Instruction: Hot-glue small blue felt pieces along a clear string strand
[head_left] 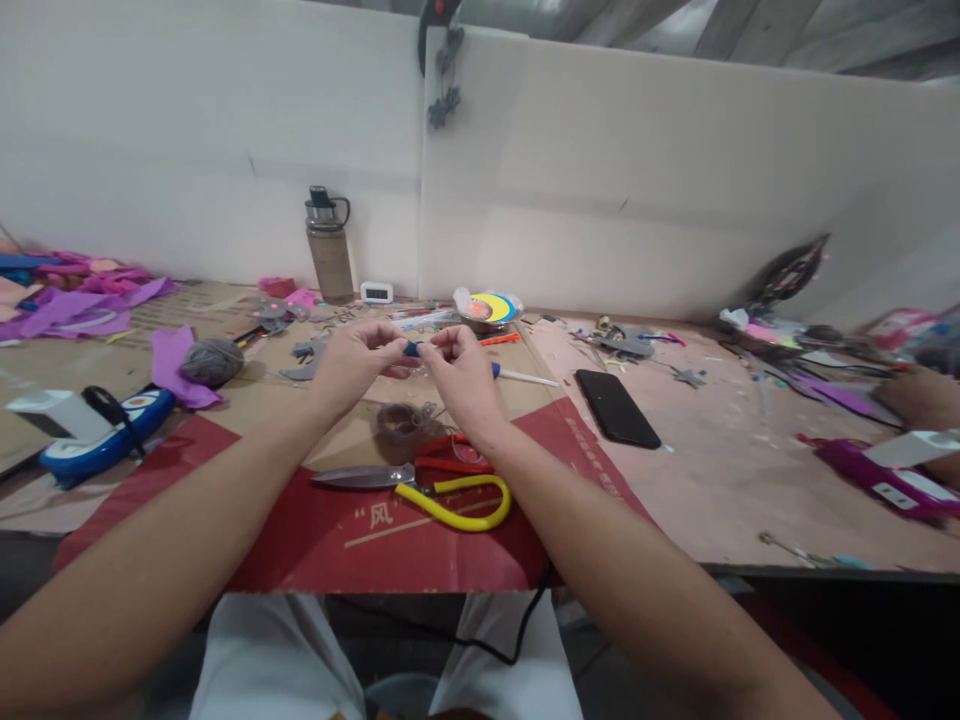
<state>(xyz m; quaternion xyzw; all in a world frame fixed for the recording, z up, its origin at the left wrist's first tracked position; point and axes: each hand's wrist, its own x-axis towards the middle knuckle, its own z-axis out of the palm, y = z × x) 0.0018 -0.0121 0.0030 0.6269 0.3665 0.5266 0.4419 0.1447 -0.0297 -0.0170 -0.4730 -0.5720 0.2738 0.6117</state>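
Observation:
My left hand (361, 362) and my right hand (463, 375) meet above the middle of the table, fingers pinched together. Between their fingertips is a small dark blue piece (412, 349), too small to make out its kind. Below the hands lies a ball of brown twine (401, 424). Nearer to me are scissors with yellow and red handles (480, 505), resting on a red printed sheet (300, 540). A white stick with a blue end (529, 378) shows just right of my right hand. Grey cut-out pieces (306, 355) lie beside my left hand.
A water bottle (328, 250) and small digital clock (376, 292) stand by the white partition. A black phone (617, 408) lies right. Left are grey yarn (212, 361) and a blue device (109, 440). Another person's hand (919, 395) is at far right, near a magenta device (885, 480).

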